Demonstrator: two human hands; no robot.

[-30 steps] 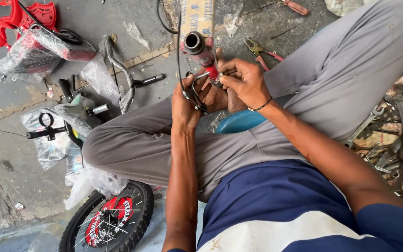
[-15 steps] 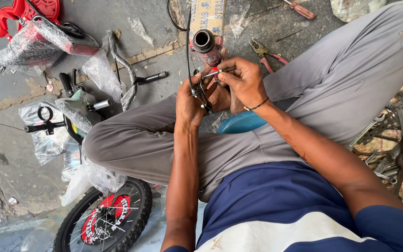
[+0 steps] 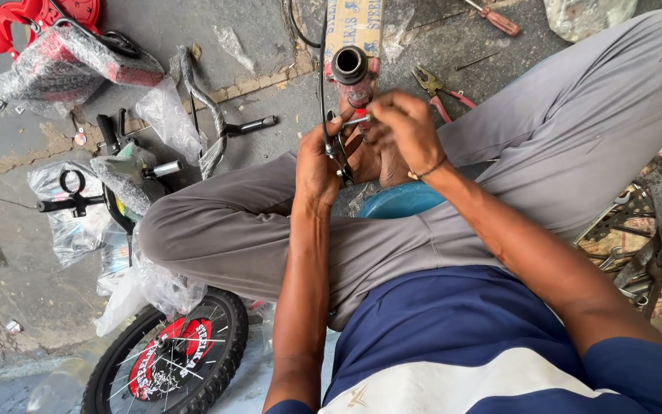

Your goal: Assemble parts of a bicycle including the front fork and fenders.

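— Where was the part, and which way did it run?

— A red-wrapped bicycle tube (image 3: 352,80) stood between the person's feet, above the grey-trousered knees. Its long axis rose toward the camera, the open dark end uppermost. A black cable (image 3: 322,69) ran from the top edge down to the hands.

— And the hands?

— The left hand (image 3: 317,165) was closed around a small metal brake piece (image 3: 339,149) just below the tube. The right hand (image 3: 398,130) pinched something thin between fingertips beside it; I couldn't tell what.

— Any packaging?

— A long tan cardboard strip (image 3: 354,23) with dark printing lay on the floor behind the tube. At upper left sat a red part in bubble wrap (image 3: 63,65). Clear plastic bags (image 3: 70,222) with black parts lay at left. A small wheel (image 3: 170,356) carried a red and white disc label. Red-handled pliers (image 3: 438,90) lay right of the tube.
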